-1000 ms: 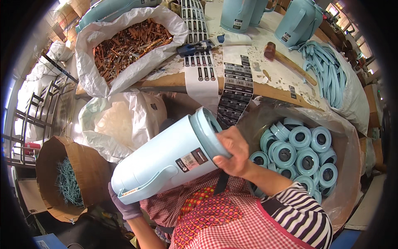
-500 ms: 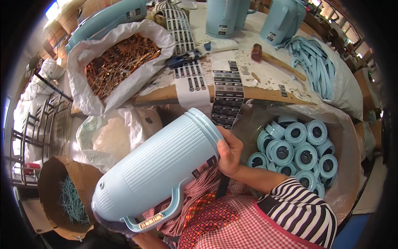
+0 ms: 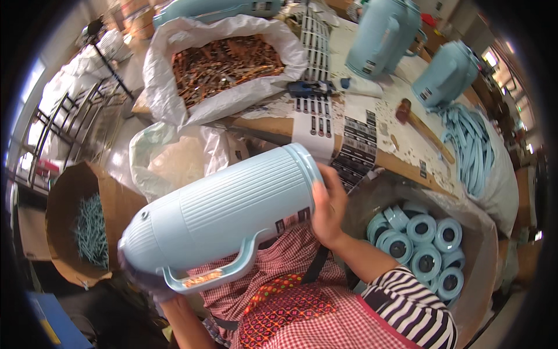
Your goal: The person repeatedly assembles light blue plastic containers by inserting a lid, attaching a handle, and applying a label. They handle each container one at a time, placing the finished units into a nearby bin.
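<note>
A pale blue ribbed plastic thermos jug (image 3: 232, 198) lies slantwise across my lap, held between both hands. Its rimmed wide end points to the upper right, and the looped handle (image 3: 224, 273) with a coppery label faces my body. My left hand (image 3: 139, 274), in a dark glove, cups the rounded end from below; most of its fingers are behind the jug. At the wide end my bare right hand (image 3: 330, 203) grips the rim, thumb on the near side. A dark label strip (image 3: 293, 218) sits on the jug's side near the rim.
On the table are a white sack (image 3: 168, 70) of coppery strips, label sheets (image 3: 359, 145), a mallet (image 3: 427, 131), standing blue jugs (image 3: 383, 41) and a sack of blue straps (image 3: 468, 148). A bag of blue rings (image 3: 426, 262) is right; a carton (image 3: 125, 215) of blue sticks, left.
The jug has tilted closer to level, still between both hands. The table and its things now appear further right, as the view has turned left.
</note>
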Demonstrator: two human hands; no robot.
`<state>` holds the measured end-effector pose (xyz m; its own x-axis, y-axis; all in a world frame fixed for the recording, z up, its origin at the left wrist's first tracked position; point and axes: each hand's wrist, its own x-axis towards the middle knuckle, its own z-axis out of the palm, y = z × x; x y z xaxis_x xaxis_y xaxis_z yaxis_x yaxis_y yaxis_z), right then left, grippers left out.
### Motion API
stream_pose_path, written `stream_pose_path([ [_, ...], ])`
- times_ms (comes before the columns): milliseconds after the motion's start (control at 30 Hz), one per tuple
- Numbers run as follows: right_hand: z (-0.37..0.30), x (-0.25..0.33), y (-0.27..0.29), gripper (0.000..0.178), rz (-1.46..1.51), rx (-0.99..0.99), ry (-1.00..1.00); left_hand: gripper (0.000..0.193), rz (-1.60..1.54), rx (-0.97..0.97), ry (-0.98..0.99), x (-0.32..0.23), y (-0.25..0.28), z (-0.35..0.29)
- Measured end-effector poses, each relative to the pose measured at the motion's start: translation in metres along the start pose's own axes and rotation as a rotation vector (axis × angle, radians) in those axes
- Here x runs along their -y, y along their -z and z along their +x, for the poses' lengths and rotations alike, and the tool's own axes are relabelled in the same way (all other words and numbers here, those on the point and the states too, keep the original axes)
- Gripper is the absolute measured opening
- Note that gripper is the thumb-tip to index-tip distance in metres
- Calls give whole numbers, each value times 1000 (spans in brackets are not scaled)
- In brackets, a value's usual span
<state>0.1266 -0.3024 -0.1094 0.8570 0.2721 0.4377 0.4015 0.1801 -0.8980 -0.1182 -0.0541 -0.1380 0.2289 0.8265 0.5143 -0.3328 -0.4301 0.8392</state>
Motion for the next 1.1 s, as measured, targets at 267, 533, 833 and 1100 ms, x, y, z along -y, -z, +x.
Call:
stream_pose_path([
  [267,5,-3,9,47,93,217,607,67,-199,177,502,16,40,17],
  [533,36,-27,0,87,519,268,-192,54,-578,-54,845,10,44,-1],
  [833,16,1,47,66,-161,532,327,52,-167,-171,670,-1,10,-5],
  [1100,6,-75,63,27,7,743,-993,44,149,291,42,-49,-76,9],
])
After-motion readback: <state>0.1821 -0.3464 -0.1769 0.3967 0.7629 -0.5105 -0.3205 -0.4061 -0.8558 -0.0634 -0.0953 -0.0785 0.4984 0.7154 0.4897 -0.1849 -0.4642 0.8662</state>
